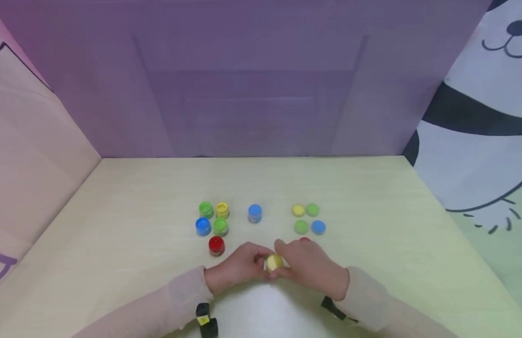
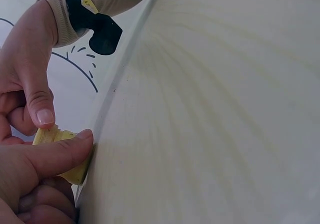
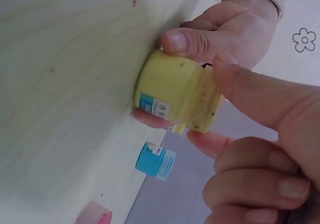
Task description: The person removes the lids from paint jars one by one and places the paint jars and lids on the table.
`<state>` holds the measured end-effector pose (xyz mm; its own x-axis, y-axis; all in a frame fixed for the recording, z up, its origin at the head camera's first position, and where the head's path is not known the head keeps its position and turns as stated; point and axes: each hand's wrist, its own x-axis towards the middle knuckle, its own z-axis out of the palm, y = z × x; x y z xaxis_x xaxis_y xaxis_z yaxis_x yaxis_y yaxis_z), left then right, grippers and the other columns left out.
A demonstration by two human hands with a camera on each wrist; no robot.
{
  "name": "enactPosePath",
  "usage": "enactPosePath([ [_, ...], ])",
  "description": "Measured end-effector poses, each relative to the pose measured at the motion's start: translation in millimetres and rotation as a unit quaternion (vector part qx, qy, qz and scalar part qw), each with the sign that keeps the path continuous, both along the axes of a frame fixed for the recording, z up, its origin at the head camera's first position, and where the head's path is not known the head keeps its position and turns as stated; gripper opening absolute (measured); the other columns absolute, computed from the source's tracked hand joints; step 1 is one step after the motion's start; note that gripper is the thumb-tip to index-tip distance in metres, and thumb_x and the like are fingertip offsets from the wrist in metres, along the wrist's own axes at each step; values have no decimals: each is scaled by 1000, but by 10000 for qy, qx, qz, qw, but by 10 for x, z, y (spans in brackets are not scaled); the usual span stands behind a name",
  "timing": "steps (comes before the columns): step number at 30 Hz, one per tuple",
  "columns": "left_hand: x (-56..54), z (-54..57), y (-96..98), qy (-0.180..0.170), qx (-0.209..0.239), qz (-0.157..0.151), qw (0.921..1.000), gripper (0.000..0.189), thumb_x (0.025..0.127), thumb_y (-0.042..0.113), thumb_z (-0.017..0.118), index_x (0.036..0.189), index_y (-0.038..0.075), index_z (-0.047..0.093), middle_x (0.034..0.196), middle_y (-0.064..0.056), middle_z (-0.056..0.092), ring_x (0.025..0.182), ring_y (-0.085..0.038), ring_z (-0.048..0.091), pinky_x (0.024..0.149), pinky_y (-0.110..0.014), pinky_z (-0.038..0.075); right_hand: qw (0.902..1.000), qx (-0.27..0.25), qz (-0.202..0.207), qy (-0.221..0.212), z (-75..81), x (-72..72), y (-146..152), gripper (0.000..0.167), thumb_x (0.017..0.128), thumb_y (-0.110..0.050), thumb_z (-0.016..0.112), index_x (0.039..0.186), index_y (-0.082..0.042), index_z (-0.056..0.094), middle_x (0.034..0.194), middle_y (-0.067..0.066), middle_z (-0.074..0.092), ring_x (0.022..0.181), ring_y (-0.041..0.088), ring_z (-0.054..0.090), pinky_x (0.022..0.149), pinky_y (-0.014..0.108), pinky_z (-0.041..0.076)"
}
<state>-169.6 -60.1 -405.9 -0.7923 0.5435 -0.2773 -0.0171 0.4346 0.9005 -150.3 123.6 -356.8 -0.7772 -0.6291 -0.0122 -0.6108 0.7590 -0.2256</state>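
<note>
A small yellow paint jar (image 3: 167, 84) with a label on its side is between both hands, near the front of the table. My left hand (image 1: 243, 264) holds the jar's body, thumb on one side and fingers on the other. The right hand (image 1: 310, 266) pinches the jar's yellow lid end (image 3: 206, 102) between thumb and index finger, its other fingers curled. In the left wrist view, the left thumb lies along the yellow jar (image 2: 75, 171) and covers much of it. Whether the lid is loose cannot be told.
Left of centre stand several small jars, including a red jar (image 1: 216, 245), a blue jar (image 1: 203, 226) and a yellow jar (image 1: 222, 210). Another blue jar (image 1: 255, 213) stands alone. Several round lids lie to the right, including a blue lid (image 1: 318, 227); the right hand partly hides a red one.
</note>
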Motion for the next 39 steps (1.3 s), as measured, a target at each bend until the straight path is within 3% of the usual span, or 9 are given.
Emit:
enactPosePath([
  [14,9,-3,-4,-24,62,-50,10000,31,74,15,79,104,18,70,60,1,47,57,-12,42,57,-23,33,9976,-225,654,36,20,-25,62,20,81,-22,72,94,-16,58,55,-11,42,47,2,33,48,17,32],
  [21,13,-17,-6,-167,0,-4,9999,29,75,15,79,102,19,70,60,1,49,58,-13,43,58,-23,35,9955,-171,923,-110,26,-59,125,29,81,-13,71,108,-24,63,55,-9,48,47,1,35,50,15,35],
  [25,20,-15,-7,-255,15,-5,9997,29,74,15,79,101,20,70,61,1,50,59,-13,44,59,-24,35,9947,-96,962,-355,42,-74,129,27,84,-14,68,109,-22,63,55,-9,46,48,2,36,50,16,35],
  [29,16,3,-14,-102,18,-58,9999,26,75,16,79,99,19,70,60,1,48,58,-13,43,59,-23,35,9937,-181,1047,-361,21,-75,123,27,86,-20,68,112,-17,60,56,-12,42,48,1,34,49,16,33],
  [33,5,14,-11,131,0,-86,9999,25,75,18,79,99,18,71,58,2,45,58,-12,42,56,-22,32,9958,-397,796,-239,-29,-48,99,32,86,-32,67,107,-11,56,56,-12,40,47,0,34,45,16,31],
  [39,-5,-1,5,24,-8,29,10000,28,78,13,75,105,18,72,59,1,46,58,-13,43,55,-22,33,9984,-213,-222,-470,-75,29,14,46,83,-51,63,95,-9,49,53,-8,38,45,4,35,41,20,31],
])
